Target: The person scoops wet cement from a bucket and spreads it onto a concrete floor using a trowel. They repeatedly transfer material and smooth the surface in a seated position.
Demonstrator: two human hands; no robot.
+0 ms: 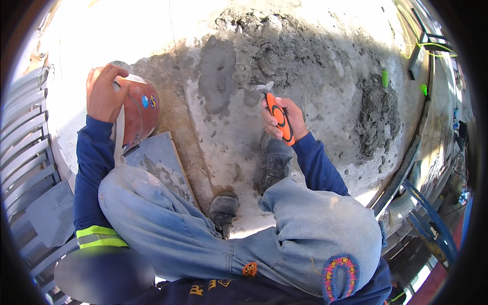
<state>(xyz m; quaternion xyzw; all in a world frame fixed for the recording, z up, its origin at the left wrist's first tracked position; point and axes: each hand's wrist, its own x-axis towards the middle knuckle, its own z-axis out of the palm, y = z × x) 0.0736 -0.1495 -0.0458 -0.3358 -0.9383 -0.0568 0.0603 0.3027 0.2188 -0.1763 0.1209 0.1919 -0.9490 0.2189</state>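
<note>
At the left, my left hand (104, 94) curls its fingers at the upper edge of a red, rounded bucket-like vessel (141, 114) with small round stickers and a pale rim. Its inside is hidden from this view. My right hand (285, 118) is closed round the orange-and-black handle of a trowel (280, 119). Only a little of the trowel's pale, smeared blade shows, close to a heap of wet grey mortar (274, 53) on the floor. The trowel's tip is hard to make out against the mortar.
A grey-smeared board (160, 160) lies between the vessel and my boots (223, 211). More mortar (378, 117) is spread at the right, near a green object (385, 78). Grey metal slats (25, 137) line the left side; a dark bar (406, 168) and blue metal frame (432, 223) stand right.
</note>
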